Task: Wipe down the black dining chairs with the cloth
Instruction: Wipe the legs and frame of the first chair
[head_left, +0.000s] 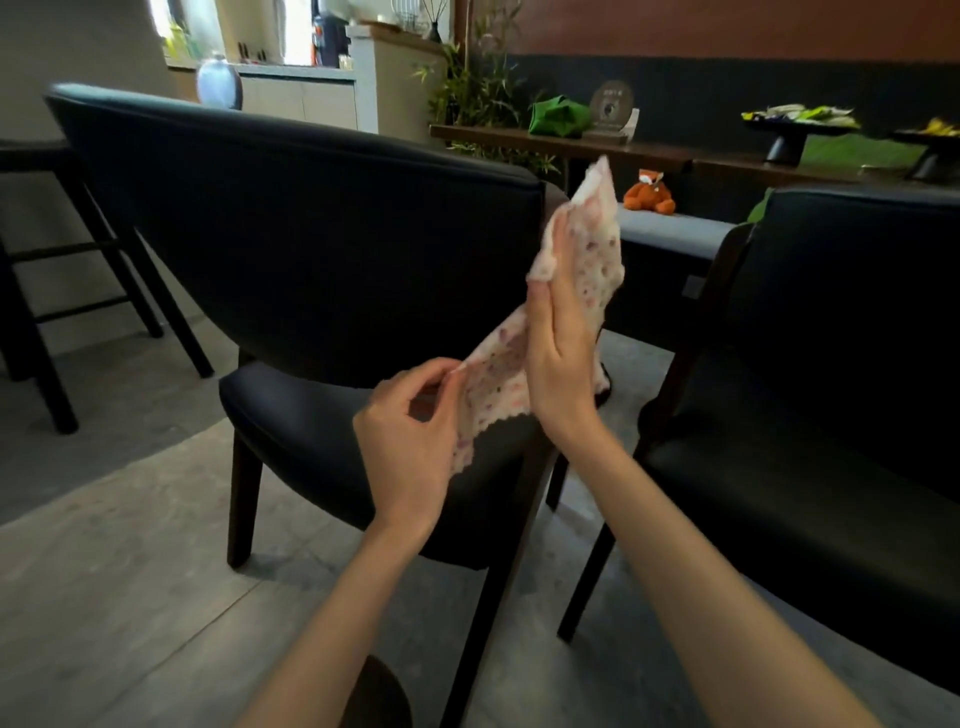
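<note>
Both hands are up mid-frame, working the cloth (597, 254) rather than a chair. Left hand (410, 431), lower centre, pinches the cloth's lower-left edge btw thumb & forefinger. Right hand (561, 338), just right of it, stands upright w/ fingers straight & flat against the fabric, whose upper edge folds over the fingertips. Prob. the cloth is being spread or refolded over the right hand to make a flat wiping pad, but that's a guess. Cloth is stretched diagonally btw the hands, from lower centre up to centre right, in front of the black chair (311, 249) filling left-centre; can't tell if its top brushes that chair's back edge. Second chair (857, 322), at right edge, is apart from it. Hands are near each other, not touching, joined only by the cloth
</note>
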